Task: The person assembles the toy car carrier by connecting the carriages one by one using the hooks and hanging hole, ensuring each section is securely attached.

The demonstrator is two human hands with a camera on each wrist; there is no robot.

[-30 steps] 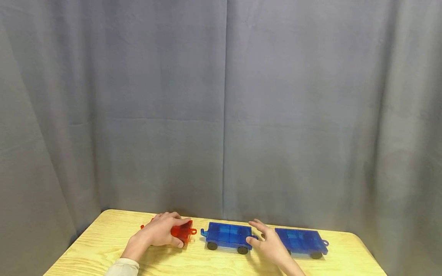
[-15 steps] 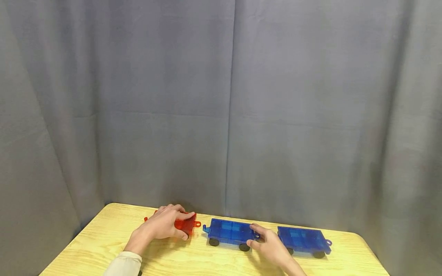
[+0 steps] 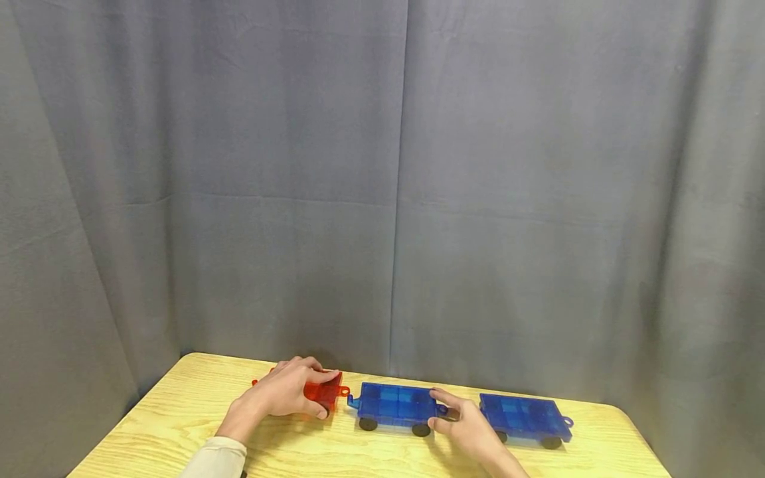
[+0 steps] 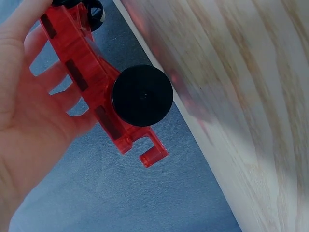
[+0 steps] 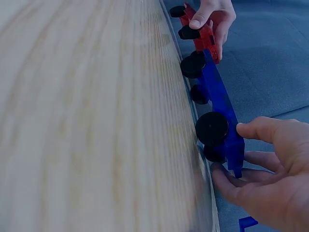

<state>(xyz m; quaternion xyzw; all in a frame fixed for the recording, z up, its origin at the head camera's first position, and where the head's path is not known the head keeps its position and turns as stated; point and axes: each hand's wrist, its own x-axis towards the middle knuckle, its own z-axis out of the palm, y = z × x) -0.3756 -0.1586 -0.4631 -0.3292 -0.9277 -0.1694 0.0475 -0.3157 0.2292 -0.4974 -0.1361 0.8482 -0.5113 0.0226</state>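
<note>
A see-through red toy train car (image 3: 323,393) with black wheels stands on the table, and my left hand (image 3: 288,390) grips it from above, covering its left part. In the left wrist view the fingers lie behind the red car, whose hook (image 4: 153,155) points away. Just right of it is a blue toy train car (image 3: 394,401); its raised hook (image 3: 352,402) is at the red car's ring (image 3: 344,392), touching or nearly so. With thumb and fingers, my right hand (image 3: 469,428) holds the blue car's right end, as the right wrist view also shows.
A second blue train car (image 3: 522,415) stands apart on the right, partly behind my right hand. All sit near the back of the wooden table (image 3: 370,458). Grey curtain (image 3: 287,199) hangs directly behind the table and along its sides.
My right hand's fingers have come onto the near blue car. That car has moved slightly left and the red car slightly right, narrowing the gap between them. The head view has shifted a little.
</note>
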